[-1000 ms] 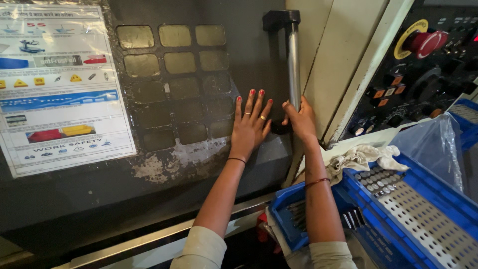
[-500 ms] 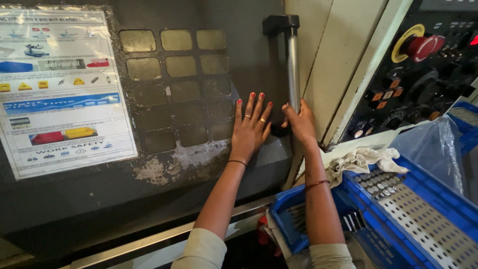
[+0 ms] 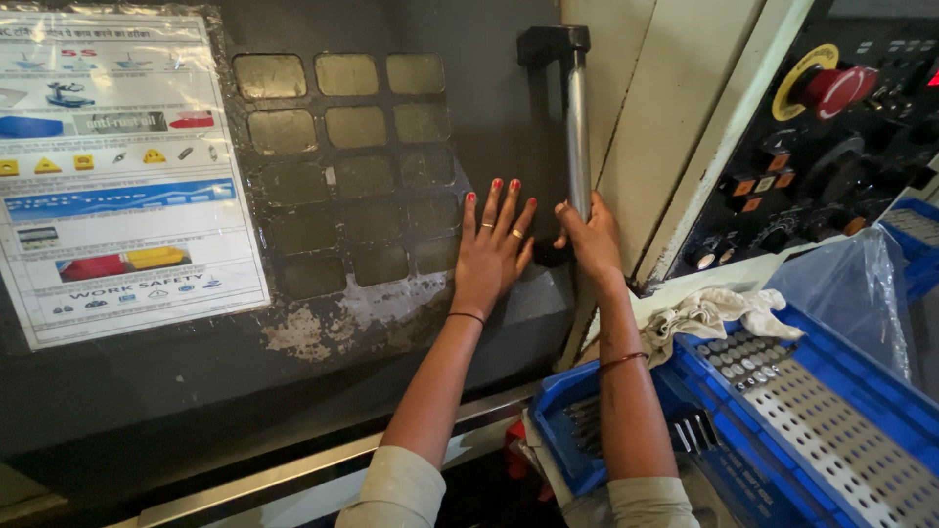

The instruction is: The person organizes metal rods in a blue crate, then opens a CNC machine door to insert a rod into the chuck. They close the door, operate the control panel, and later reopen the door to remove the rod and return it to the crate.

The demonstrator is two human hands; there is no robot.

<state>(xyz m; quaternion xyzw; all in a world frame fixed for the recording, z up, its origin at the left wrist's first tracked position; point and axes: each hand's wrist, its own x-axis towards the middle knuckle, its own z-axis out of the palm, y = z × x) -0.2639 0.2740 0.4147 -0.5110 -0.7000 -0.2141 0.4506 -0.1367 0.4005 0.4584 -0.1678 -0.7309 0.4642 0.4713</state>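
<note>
Filling most of the view, a dark machine door [image 3: 293, 391] is seen, worn and flaking along its lower edge, with a grid of cloudy window panes [image 3: 342, 156] and a laminated safety poster [image 3: 117, 176] at its left. At the door's right edge a vertical steel bar handle [image 3: 579, 137] on a black bracket is gripped low down by the right hand [image 3: 590, 240], fingers closed around it. The left hand [image 3: 494, 249] is laid flat and open on the door just beside it, holding nothing. To the right, a control panel with a red emergency button [image 3: 841, 88], a blue crate [image 3: 831, 430] and a rag [image 3: 714, 313]. Risk, as judged: fingers could be pinched at the door edge if it slides suddenly; the flat palm could slip on the grimy surface.
</note>
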